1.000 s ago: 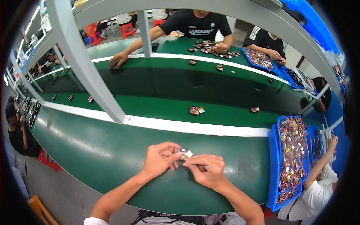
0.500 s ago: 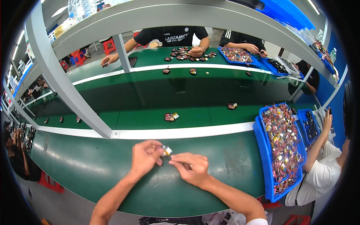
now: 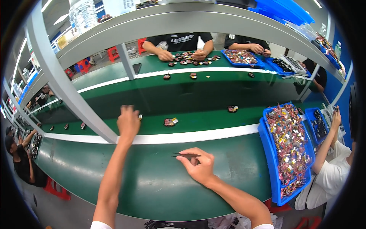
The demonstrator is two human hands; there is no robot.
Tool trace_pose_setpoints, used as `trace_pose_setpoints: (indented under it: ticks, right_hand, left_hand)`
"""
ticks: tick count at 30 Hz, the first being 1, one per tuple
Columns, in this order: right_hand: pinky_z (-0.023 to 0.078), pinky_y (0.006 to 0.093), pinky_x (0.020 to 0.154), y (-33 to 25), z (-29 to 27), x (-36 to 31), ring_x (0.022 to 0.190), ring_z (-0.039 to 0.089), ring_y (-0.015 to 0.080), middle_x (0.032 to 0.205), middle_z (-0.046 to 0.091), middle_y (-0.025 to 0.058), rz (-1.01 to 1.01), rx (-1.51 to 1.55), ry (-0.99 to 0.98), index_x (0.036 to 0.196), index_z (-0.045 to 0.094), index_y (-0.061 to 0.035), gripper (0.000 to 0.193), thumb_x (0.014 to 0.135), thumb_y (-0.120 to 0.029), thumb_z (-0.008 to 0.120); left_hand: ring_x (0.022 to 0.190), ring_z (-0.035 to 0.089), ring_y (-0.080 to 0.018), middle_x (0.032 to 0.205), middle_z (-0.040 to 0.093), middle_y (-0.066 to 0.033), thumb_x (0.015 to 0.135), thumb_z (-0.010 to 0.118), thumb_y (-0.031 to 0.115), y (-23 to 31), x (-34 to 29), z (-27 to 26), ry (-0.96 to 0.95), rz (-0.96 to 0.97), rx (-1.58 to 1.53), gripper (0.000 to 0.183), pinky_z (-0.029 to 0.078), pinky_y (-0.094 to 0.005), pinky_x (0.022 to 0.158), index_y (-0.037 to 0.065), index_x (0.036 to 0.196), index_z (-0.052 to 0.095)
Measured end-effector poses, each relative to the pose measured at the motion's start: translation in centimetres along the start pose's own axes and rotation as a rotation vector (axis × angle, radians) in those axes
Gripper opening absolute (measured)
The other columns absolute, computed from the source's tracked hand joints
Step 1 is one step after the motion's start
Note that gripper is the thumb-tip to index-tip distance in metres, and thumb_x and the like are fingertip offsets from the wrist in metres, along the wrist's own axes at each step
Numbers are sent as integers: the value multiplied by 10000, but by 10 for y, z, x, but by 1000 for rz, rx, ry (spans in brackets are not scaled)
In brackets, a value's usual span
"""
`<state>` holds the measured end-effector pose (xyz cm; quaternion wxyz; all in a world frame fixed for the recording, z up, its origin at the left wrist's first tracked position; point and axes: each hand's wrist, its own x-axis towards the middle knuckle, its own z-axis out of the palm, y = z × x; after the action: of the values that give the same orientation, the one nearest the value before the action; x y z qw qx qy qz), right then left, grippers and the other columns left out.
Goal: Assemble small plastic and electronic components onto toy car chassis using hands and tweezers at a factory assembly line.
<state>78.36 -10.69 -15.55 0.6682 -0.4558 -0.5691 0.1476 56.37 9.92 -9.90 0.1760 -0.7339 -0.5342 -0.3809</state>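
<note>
My right hand (image 3: 199, 166) is closed around dark tweezers (image 3: 187, 155), whose tips point left above the green worktop (image 3: 160, 183). Stretched past the white rail, my left hand (image 3: 128, 123) is over the green belt, its fingers blurred by motion. At its right edge shows a small part with a white patch (image 3: 140, 116); whether the fingers still touch it is not clear. Farther right on the belt lie a dark round part with reddish wires and a white-yellow label (image 3: 170, 121) and a similar labelled part (image 3: 232, 109).
A blue tray (image 3: 273, 171) heaped with small wired pieces stands at the right. Beside it is a smaller blue tray (image 3: 315, 142) with black parts. A grey frame post (image 3: 82, 103) rises at the left. Across the belt, a person's hands (image 3: 199, 55) handle a pile of parts.
My left hand has left my right hand and swung forward and left over the belt. The labelled part is gone from between my hands; the right hand keeps the tweezers, now plainly visible.
</note>
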Motion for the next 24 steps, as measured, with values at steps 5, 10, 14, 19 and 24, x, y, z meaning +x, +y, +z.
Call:
trace_pose_setpoints:
  ticks: [5, 10, 14, 19, 24]
  right_hand:
    - [301, 235, 410, 1, -7, 1, 429, 402, 39, 744, 698, 22, 36, 16, -22, 879, 751, -35, 147, 782, -55, 859]
    - [317, 213, 429, 0, -3, -1, 456, 434, 29, 678, 674, 13, 66, -1, -64, 890, 755, -37, 170, 764, -42, 868]
    - [322, 213, 430, -6, -6, 0, 458, 436, 30, 671, 667, 9, 75, -1, -61, 882, 756, -34, 164, 762, -39, 868]
    - [327, 214, 433, -3, -6, 1, 461, 438, 31, 676, 669, 9, 82, 3, -80, 876, 754, -25, 161, 759, -27, 865]
    - [327, 211, 441, -2, -11, 2, 471, 443, 28, 697, 678, 8, 119, 5, -105, 876, 753, -20, 159, 760, -17, 861]
  left_hand:
    - [589, 688, -181, 831, 726, -136, 929, 705, 186, 51, 3, 17, -670, -358, -667, 255, 548, -310, 455, -55, 1009, 724]
    - [562, 666, -128, 732, 714, -86, 890, 759, 171, 59, 1, 32, -729, -394, -700, 234, 536, -280, 434, -52, 954, 726]
    - [557, 642, -131, 717, 715, -93, 871, 780, 150, 55, -4, 35, -757, -409, -647, 207, 533, -284, 484, -43, 874, 705]
    - [545, 591, -116, 701, 699, -75, 917, 723, 121, 47, -23, 12, -600, -383, -702, 163, 461, -279, 551, -24, 900, 651]
    - [476, 535, -70, 703, 673, -42, 957, 683, 116, 63, -54, -48, -654, -490, -833, 152, 384, -235, 432, -22, 927, 627]
